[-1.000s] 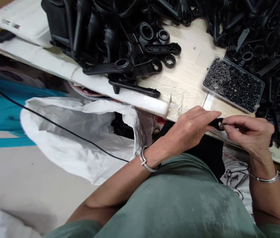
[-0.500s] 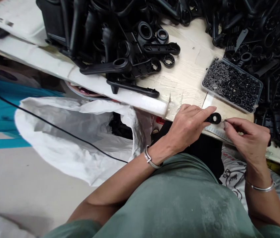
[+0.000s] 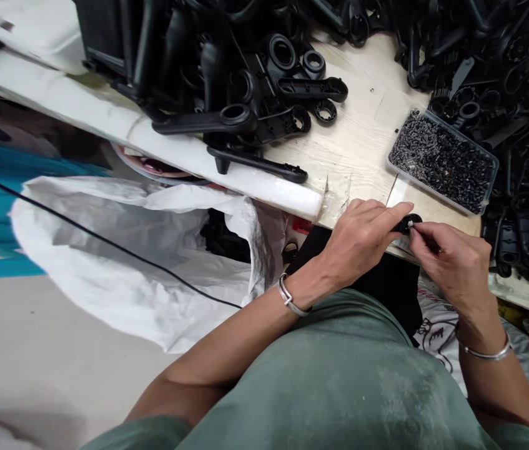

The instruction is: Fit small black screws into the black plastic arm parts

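My left hand (image 3: 362, 240) is closed around a black plastic part with a ringed end (image 3: 405, 220), which pokes out past the fingers at the table's near edge. Thumb and forefinger of my right hand (image 3: 454, 259) are pinched together right at that ring; whatever small piece they hold is too hidden to name. Just beyond the hands lies a clear plastic box (image 3: 442, 159) full of tiny dark pieces, some shinier and greyer on its left side.
Black plastic parts lie heaped at the left (image 3: 227, 94) and right (image 3: 521, 112) of the pale tabletop (image 3: 358, 131). White foam (image 3: 264, 178) lines the front edge. Below it gapes a white sack (image 3: 105, 250) with black pieces inside, crossed by a black cable (image 3: 118, 250).
My right hand has moved left, bringing its pinched fingertips from beside the black part onto its ringed end. My left hand keeps its grip. The view has shifted slightly.
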`<move>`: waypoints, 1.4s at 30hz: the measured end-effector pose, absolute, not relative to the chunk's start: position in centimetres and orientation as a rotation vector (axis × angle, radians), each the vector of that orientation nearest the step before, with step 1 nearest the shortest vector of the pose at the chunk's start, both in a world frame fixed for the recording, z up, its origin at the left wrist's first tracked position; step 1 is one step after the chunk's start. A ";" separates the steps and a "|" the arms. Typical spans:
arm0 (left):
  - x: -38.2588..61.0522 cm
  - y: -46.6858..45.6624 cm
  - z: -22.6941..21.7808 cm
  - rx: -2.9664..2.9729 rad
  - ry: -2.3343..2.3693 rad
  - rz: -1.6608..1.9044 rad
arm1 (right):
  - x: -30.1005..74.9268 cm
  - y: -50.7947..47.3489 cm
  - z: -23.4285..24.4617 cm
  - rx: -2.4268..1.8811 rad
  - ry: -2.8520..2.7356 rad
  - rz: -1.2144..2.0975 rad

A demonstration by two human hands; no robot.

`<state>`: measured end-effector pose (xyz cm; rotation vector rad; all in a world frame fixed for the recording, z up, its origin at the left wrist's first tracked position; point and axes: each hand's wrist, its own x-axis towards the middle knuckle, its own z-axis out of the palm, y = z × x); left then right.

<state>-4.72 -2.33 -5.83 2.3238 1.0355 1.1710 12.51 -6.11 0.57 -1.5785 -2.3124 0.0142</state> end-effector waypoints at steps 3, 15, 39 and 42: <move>-4.8 -2.3 -5.8 2.335 1.023 1.142 | 12.6 -6.1 0.6 -1.562 -2.400 -0.053; -4.5 -2.3 -6.3 2.275 0.954 1.246 | 10.3 -5.7 3.0 -1.742 -2.703 -0.097; -4.5 -2.4 -5.8 2.271 0.936 1.191 | 10.3 -4.9 3.1 -1.968 -2.516 0.059; -4.4 -2.5 -6.0 2.280 0.958 1.219 | 9.1 -5.2 2.9 -1.994 -2.664 -0.221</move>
